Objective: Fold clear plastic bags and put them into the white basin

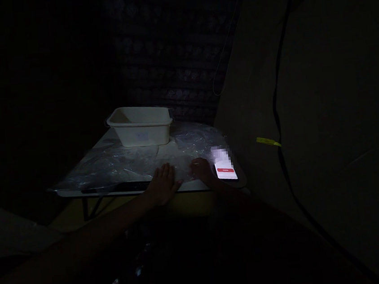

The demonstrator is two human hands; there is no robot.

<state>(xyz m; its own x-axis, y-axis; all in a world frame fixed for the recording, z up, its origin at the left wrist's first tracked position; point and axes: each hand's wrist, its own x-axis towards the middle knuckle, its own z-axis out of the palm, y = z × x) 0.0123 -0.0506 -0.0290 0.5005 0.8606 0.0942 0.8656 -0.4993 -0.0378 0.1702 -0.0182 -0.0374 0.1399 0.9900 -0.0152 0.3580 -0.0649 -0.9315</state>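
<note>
My left hand (162,183) lies palm down at the front edge of a small white table (207,184), its fingers stretched out and the thumb spread to the right. Under and around it is thin, clear, wrinkled plastic sheeting (124,163). To the right, my right hand (201,169) rests on the same plastic with its fingers curled in. Dim light hides whether those fingers hold any of the plastic. A lit phone (225,172) lies just right of my right hand.
Toward the back of the table stands a cream plastic tub (146,135) with dark clips at its ends. A dark cable (275,106) with a yellow tag (266,141) hangs along the right wall. Black table legs (86,208) show below. The surroundings are very dark.
</note>
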